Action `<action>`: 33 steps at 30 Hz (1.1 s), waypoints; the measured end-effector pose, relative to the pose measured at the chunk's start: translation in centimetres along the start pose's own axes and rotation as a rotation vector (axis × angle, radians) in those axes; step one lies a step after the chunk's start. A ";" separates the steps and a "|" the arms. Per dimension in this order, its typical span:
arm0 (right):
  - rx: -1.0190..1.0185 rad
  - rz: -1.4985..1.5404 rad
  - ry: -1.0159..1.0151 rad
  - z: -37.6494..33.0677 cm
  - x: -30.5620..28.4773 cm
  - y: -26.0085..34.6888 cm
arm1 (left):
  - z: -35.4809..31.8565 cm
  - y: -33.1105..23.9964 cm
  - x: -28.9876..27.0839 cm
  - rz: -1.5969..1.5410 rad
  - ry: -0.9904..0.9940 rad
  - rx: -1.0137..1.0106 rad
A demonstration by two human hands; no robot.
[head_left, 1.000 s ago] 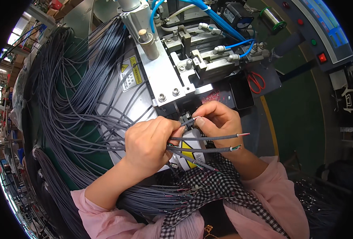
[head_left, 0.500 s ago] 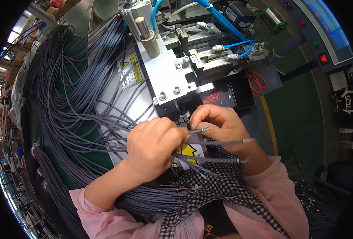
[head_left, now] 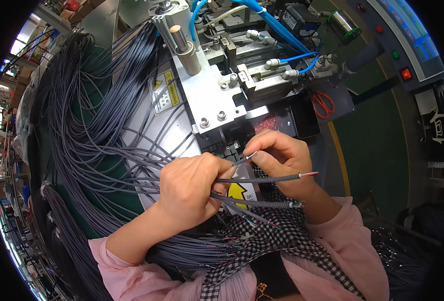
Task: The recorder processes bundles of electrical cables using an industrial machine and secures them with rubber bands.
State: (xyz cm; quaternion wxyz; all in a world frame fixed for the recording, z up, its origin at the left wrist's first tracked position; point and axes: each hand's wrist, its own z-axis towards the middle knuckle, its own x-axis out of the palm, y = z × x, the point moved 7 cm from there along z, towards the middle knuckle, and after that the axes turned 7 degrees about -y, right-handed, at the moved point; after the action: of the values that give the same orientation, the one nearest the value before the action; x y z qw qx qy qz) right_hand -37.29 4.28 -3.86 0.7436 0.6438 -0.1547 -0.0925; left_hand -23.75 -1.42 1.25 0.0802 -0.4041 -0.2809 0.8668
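Raised since the earlier frame, one cable [head_left: 240, 161] at mid-frame had its wires [head_left: 252, 155] pinched by the right hand [head_left: 285, 161], thumb to finger; the left hand [head_left: 188, 184] clamped several cables; hard tugging could have frayed them.

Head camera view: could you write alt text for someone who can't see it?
A person's left hand grips several grey cables while the right hand has its fingers at one cable's exposed wires. Ahead stands a metal machine with blue tubes; a large cable bundle spreads to the left.

The left hand [head_left: 189, 184] clenches, right hand [head_left: 286, 163] pinches.
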 end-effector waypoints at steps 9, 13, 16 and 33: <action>0.050 -0.031 0.095 0.2 -0.1 0.2 | 0.0 0.1 0.1 -0.039 0.012 -0.041; 0.303 0.129 0.202 0.3 0.1 -1.2 | 0.1 -0.4 0.1 0.106 0.019 0.075; 0.371 0.174 0.060 0.4 -0.4 -2.3 | 0.2 -1.0 0.2 0.289 -0.013 0.210; 0.244 -0.209 -0.096 1.1 -0.7 -3.7 | 0.7 0.3 2.1 0.417 0.150 0.085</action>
State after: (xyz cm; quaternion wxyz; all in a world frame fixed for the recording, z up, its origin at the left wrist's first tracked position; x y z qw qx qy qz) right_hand -38.09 2.94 -7.47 0.6381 0.7368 -0.1321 -0.1806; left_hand -25.62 -1.17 0.04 -0.0630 -0.5132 -0.1477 0.8431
